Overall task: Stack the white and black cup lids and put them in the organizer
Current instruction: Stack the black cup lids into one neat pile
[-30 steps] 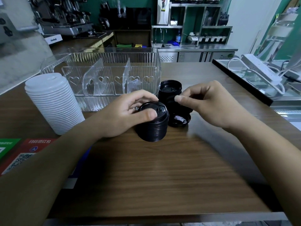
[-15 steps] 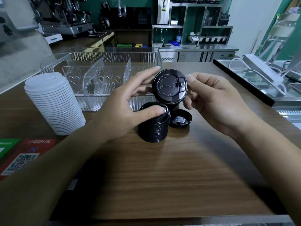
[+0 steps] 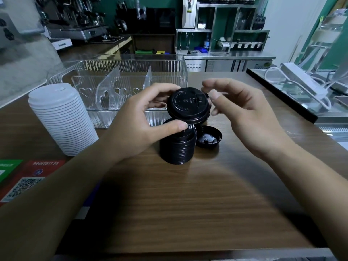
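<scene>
Your left hand (image 3: pixel 139 123) sits at the centre of the frame, its fingers curled round a single black lid (image 3: pixel 188 106) held tilted toward you, with the thumb resting on top of the black lid stack (image 3: pixel 178 146) just beneath it. Your right hand (image 3: pixel 244 117), just right of centre, holds nothing; its fingers are loosely bent and apart from the lid. One more black lid lies upside down (image 3: pixel 208 138) on the table, touching the right side of the stack. At the left of the frame stands the white lid stack (image 3: pixel 62 117), tall and finished as far as can be seen. Behind both stacks, in the upper middle, the clear organizer (image 3: pixel 120 80) with its heart-cut dividers has no lids in it. By my judgement you are over halfway through the stacking: two black lids are left to seat, then both stacks must go into the organizer. All this rests on a brown wood-grain table (image 3: pixel 188 204), with red and green QR cards (image 3: pixel 28 178) at the lower left. Beyond lie an espresso machine (image 3: pixel 79 21) at the upper left, steel shelving (image 3: pixel 231 27) against a green wall, and a white power strip (image 3: pixel 305 81) at the right.
</scene>
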A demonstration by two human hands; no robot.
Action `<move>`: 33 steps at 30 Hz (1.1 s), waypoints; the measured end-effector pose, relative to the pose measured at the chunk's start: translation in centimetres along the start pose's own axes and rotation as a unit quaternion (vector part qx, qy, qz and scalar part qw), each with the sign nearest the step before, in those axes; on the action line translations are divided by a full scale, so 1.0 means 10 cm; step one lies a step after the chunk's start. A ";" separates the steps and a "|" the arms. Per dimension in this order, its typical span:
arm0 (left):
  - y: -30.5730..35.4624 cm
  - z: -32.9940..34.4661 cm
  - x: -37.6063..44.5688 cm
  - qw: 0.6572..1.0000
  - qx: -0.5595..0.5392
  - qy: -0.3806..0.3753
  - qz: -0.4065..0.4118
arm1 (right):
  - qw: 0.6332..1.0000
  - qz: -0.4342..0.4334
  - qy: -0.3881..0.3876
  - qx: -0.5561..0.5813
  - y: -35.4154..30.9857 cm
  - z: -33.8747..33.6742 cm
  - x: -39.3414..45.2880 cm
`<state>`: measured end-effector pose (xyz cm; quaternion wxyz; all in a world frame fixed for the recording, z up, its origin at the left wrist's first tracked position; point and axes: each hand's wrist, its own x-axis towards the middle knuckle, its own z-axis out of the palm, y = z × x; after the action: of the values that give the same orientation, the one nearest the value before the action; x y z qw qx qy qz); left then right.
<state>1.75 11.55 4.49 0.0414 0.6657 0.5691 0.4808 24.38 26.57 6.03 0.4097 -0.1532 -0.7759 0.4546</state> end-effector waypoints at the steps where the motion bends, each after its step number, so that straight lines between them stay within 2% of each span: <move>1: 0.00 0.00 0.00 1.000 -0.003 -0.002 -0.001 | 1.000 -0.011 -0.019 -0.005 -0.02 -0.01 -0.01; 5: -0.01 -0.01 0.00 1.000 -0.017 -0.012 -0.009 | 0.990 -0.062 -0.100 -0.078 -0.01 0.01 -0.05; 12: -0.02 -0.05 0.00 0.992 0.010 -0.110 -0.067 | 0.987 -0.056 -0.096 -0.117 0.07 0.01 -0.05; 17: -0.03 -0.05 -0.02 0.974 0.011 -0.184 -0.132 | 0.979 -0.043 -0.127 -0.151 0.05 0.05 -0.09; 33: -0.02 0.02 -0.04 0.967 -0.036 -0.197 -0.159 | 0.974 -0.041 -0.168 -0.148 0.07 0.14 -0.12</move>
<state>1.77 11.41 4.02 0.2525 0.6463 0.6306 0.3476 23.91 25.44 4.51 0.2647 -0.1017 -0.8981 0.3363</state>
